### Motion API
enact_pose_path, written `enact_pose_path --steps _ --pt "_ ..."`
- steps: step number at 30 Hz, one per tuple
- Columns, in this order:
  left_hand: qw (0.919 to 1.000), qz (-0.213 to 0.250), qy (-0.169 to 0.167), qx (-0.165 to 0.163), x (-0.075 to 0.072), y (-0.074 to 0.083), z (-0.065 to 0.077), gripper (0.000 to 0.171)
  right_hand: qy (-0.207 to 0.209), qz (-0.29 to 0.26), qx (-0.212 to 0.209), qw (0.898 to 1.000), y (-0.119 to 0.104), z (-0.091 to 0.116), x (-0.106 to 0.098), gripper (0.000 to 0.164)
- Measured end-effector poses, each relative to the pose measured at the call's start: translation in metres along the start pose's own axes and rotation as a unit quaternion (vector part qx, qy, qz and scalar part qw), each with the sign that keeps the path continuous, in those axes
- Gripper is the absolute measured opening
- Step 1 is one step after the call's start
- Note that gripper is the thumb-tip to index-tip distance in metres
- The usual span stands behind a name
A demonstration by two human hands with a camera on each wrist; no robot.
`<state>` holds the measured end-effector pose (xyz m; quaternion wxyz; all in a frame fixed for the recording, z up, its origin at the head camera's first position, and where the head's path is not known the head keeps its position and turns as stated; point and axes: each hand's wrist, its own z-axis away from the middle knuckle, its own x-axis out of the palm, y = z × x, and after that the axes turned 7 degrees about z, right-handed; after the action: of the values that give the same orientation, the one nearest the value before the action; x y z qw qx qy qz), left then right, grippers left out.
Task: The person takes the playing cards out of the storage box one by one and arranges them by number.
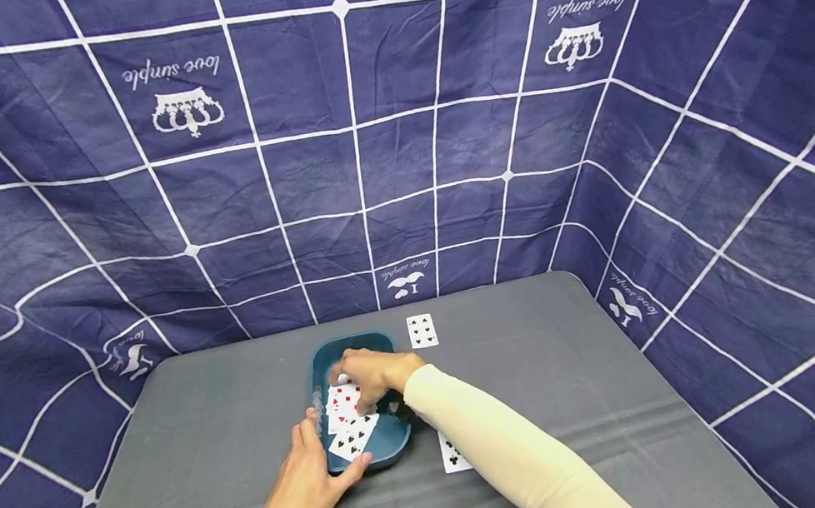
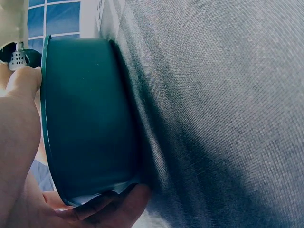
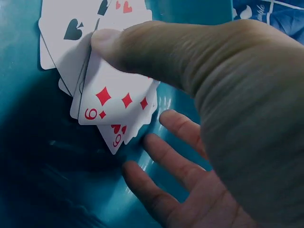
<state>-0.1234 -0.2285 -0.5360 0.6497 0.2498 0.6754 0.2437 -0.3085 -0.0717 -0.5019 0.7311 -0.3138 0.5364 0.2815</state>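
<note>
A blue-green plastic basin (image 1: pixel 394 450) stands on the table with a loose pile of face-up playing cards (image 1: pixel 353 434) inside. My left hand (image 1: pixel 295 478) holds the basin at its near left corner. In the left wrist view, the thumb (image 2: pixel 26 80) lies at the rim and fingers (image 2: pixel 130 204) curl against the lower wall. My right hand (image 1: pixel 376 372) reaches into the basin over the cards. In the right wrist view its thumb rests on a red diamond card (image 3: pixel 114 97), while three fingers (image 3: pixel 152 190) spread apart from the pile. The index finger is hidden there.
A six of spades (image 1: pixel 421 331) lies face up right of the basin's far end. A clubs card (image 1: pixel 453 457) is partly covered by the right sleeve (image 1: pixel 506 452). Blue checked cloth (image 1: pixel 308 173) hangs behind and beside the grey table (image 1: pixel 195 446).
</note>
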Motion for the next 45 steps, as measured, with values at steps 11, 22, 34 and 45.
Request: enact_pose_path --steps 11,22,34,45 --pt "1.0 -0.003 0.004 0.006 0.002 -0.001 0.003 0.129 0.002 0.052 -0.005 0.999 -0.003 0.0 0.003 0.078" --pt "0.9999 -0.01 0.004 0.005 0.001 -0.001 0.002 0.13 0.007 0.053 -0.006 0.999 0.018 -0.029 0.034 0.082" --pt "1.0 -0.005 0.002 0.0 0.0 0.0 0.0 0.129 0.005 0.04 0.002 0.999 0.019 -0.027 0.028 0.086" --pt "0.9999 -0.006 -0.006 -0.009 0.0 0.001 -0.001 0.131 0.005 0.025 0.002 1.0 0.004 0.002 0.0 0.08"
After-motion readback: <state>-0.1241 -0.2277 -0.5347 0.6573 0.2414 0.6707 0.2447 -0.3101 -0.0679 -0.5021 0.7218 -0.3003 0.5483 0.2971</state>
